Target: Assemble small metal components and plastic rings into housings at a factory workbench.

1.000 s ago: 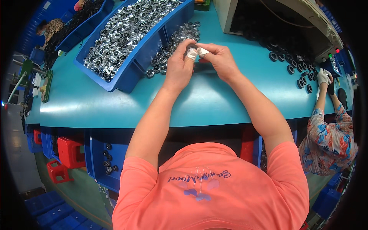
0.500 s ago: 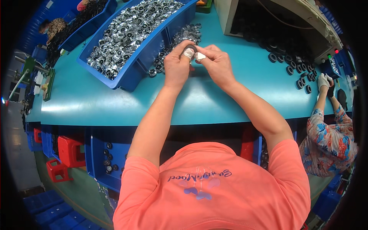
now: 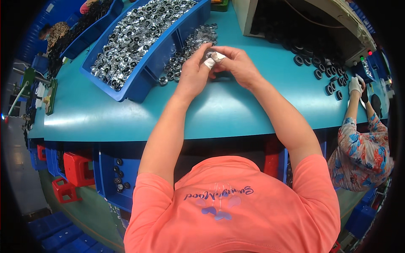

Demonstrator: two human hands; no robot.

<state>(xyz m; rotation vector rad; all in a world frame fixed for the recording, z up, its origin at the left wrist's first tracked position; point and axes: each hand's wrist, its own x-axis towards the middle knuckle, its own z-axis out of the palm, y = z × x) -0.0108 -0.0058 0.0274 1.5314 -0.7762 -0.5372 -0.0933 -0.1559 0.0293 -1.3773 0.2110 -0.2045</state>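
Hands (image 3: 195, 72) both grip one dark round ring (image 3: 206, 53), seemingly in a pressing step, which next calls for even force.

A factory workshop. Many small shiny parts (image 3: 139, 40) fill a blue bin (image 3: 145, 78) on the long table (image 3: 236, 116); a gloved co-worker (image 3: 358, 158) shares its near edge

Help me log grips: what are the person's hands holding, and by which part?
The left hand and right hand together hold a small dark ring, seemingly by its rim; the exact contact is partly hidden.
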